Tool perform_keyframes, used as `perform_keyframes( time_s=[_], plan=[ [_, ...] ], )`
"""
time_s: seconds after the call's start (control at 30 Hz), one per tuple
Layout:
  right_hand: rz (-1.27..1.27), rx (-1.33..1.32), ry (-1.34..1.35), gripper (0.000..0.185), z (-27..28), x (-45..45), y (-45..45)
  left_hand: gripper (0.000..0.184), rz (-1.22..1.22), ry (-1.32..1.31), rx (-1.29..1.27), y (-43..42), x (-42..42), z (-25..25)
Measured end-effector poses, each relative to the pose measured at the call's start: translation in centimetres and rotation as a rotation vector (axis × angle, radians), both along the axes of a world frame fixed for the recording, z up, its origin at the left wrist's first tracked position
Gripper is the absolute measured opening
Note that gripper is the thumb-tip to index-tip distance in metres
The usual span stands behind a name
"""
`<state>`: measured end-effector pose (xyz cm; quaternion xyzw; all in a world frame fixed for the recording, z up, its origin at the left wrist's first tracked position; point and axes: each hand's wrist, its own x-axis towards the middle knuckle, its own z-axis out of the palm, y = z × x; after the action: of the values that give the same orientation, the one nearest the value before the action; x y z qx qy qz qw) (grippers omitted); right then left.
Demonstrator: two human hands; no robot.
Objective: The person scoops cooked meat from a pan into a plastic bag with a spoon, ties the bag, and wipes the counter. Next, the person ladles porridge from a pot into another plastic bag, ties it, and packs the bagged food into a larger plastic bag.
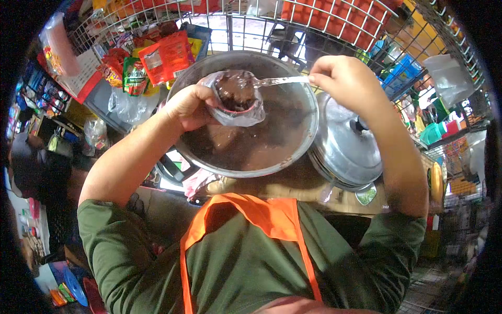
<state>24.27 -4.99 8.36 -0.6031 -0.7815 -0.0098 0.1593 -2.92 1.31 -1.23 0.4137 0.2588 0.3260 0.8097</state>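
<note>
My left hand (pixel 191 107) is closed around the side of a small bowl lined with a clear plastic bag (pixel 246 119). Thick, dark brown food (pixel 235 91) fills much of the bowl. The white handle of a plastic spoon (pixel 287 80) is pinched between the fingertips of my right hand (pixel 345 78). Its other end reaches the food at the bowl's right edge, where brown smears coat it. Both hands are above a large metal pot (pixel 312 123) holding brown, soupy food (pixel 256 149).
A round metal lid (pixel 345 146) with a black knob lies right of the pot. Red and green food packets (pixel 167 57) and clear bags (pixel 133 104) crowd the left. Wire mesh (pixel 230 23) rises behind; a wooden tabletop (pixel 282 186) shows in front.
</note>
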Motion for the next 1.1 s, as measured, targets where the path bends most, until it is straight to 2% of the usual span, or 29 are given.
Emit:
perform_keyframes(
  time_s=[0.03, 0.1, 0.13, 0.2, 0.27, 0.4, 0.47, 0.53, 0.6, 0.73, 0.8, 0.83, 0.9, 0.93, 1.0, 1.1],
  plan=[
    [-0.003, 0.004, -0.002, 0.015, 0.0, -0.6, -0.6, 0.073, -0.046, -0.037, -0.043, 0.2, -0.3, 0.1],
    [0.201, 0.618, -0.324, 0.009, 0.0, -1.4, -1.6, 0.073, -0.074, -0.105, -0.048, 0.1, -0.3, 0.4],
    [0.205, 0.622, -0.325, 0.009, 0.3, -1.7, -2.1, 0.073, -0.07, -0.107, -0.045, 0.2, -0.6, 0.5],
    [0.195, 0.83, -0.464, 0.01, 1.4, -2.0, -3.0, 0.073, -0.008, -0.17, -0.045, 0.6, -1.2, 0.2],
    [0.195, 0.835, -0.456, 0.01, 2.2, -1.7, -3.4, 0.073, 0.011, -0.158, -0.01, 0.9, -2.0, 0.1],
    [0.031, 0.749, -0.401, 0.009, 2.2, -0.3, -3.5, 0.073, 0.018, -0.151, -0.064, 1.2, -3.3, -0.2],
    [-0.094, 0.494, -0.57, 0.009, 1.3, 0.4, -3.2, 0.073, 0.005, -0.16, -0.079, 1.1, -3.7, -0.3],
    [-0.026, 0.458, -0.633, 0.011, -1.4, 1.5, -1.2, 0.074, 0.023, -0.2, -0.09, 0.9, -4.0, -0.1],
    [0.244, 0.449, -0.636, 0.012, -4.4, 2.4, 0.4, 0.068, 0.036, -0.194, -0.078, 1.0, -4.3, -0.1],
    [0.331, 0.266, -0.516, 0.012, -8.6, 2.9, 2.3, 0.064, 0.11, -0.134, -0.063, 1.4, -4.7, -0.7],
    [0.374, 0.091, -0.422, 0.012, -9.4, 2.8, 2.9, 0.062, 0.191, -0.066, -0.052, 0.7, -4.6, -0.2],
    [0.379, 0.085, -0.42, 0.012, -9.7, 2.7, 3.4, 0.062, 0.196, -0.065, -0.059, 1.0, -4.9, -0.7],
    [0.422, -0.101, -0.381, 0.014, -10.0, 2.7, 4.2, 0.072, 0.123, -0.042, -0.051, 1.7, -5.6, -1.1],
    [0.426, -0.105, -0.379, 0.014, -10.1, 2.7, 4.5, 0.072, 0.126, -0.041, -0.056, 1.6, -5.7, -1.2],
    [0.394, -0.353, -0.195, 0.015, -9.7, 2.6, 4.8, 0.072, 0.128, -0.065, -0.051, 1.2, -5.7, -0.8],
    [0.337, -0.521, -0.145, 0.018, -8.1, 2.3, 4.9, 0.071, 0.179, -0.073, -0.058, 0.9, -5.6, -0.6]
  ],
)
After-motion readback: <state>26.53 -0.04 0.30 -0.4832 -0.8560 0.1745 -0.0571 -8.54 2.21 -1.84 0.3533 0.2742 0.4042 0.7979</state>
